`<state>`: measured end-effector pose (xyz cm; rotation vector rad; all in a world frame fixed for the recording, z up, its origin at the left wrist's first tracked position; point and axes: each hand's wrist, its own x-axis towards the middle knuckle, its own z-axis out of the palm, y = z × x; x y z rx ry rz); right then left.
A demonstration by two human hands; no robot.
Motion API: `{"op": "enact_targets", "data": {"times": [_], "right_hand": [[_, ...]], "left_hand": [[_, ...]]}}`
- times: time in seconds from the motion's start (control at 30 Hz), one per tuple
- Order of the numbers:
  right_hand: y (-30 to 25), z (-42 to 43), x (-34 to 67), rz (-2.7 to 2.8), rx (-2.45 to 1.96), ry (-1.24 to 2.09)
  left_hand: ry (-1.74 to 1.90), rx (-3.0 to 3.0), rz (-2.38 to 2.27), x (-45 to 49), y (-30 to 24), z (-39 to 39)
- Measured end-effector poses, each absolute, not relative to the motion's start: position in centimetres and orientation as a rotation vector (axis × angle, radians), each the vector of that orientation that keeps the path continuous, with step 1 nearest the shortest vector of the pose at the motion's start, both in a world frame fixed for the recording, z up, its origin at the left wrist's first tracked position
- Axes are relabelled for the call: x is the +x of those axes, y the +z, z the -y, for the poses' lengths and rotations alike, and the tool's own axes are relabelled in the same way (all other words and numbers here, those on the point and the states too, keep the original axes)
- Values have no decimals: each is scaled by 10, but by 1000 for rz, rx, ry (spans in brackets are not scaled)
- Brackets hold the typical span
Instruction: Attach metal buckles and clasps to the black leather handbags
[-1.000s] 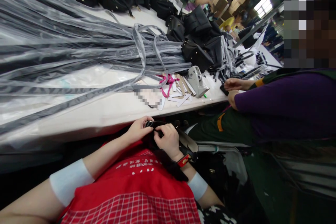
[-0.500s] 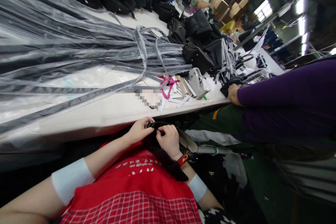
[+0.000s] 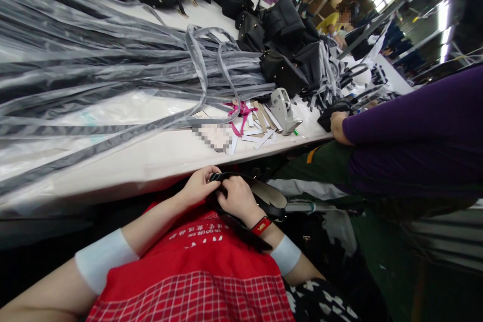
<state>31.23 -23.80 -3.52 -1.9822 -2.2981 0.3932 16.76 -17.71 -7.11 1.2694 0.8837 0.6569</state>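
Observation:
My left hand (image 3: 198,187) and my right hand (image 3: 237,197) meet in my lap, just below the front edge of the white table (image 3: 158,158). Both are closed on a black strap (image 3: 260,192) that curves away to the right and also runs down under my right wrist. My fingertips pinch the strap's near end; what exactly they do to it is hidden. A red band sits on my right wrist, and white sleeves cover both forearms over a red apron.
Long grey straps in clear plastic (image 3: 113,70) cover the table's left. A pink ribbon (image 3: 241,113), paper strips and a tape dispenser (image 3: 285,110) lie near the edge. Black bags (image 3: 287,60) pile up beyond. A co-worker in a purple sleeve (image 3: 411,131) sits at my right.
My right hand's fingers have curled tighter over the strap's end. The co-worker's near hand has drawn back along the table edge. The view has shifted slightly.

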Motion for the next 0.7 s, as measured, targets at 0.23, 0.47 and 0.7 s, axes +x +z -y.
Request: {"op": "enact_targets", "data": {"times": [0.23, 0.47, 0.7], "right_hand": [[-36, 246, 323, 1999, -1767, 352], [-38, 240, 318, 2301, -1914, 201], [-33, 238, 323, 2175, -1858, 411]], "left_hand": [[689, 1311, -873, 169, -73, 171], [662, 1329, -876, 172, -70, 173], [686, 1329, -923, 171, -73, 171]]}}
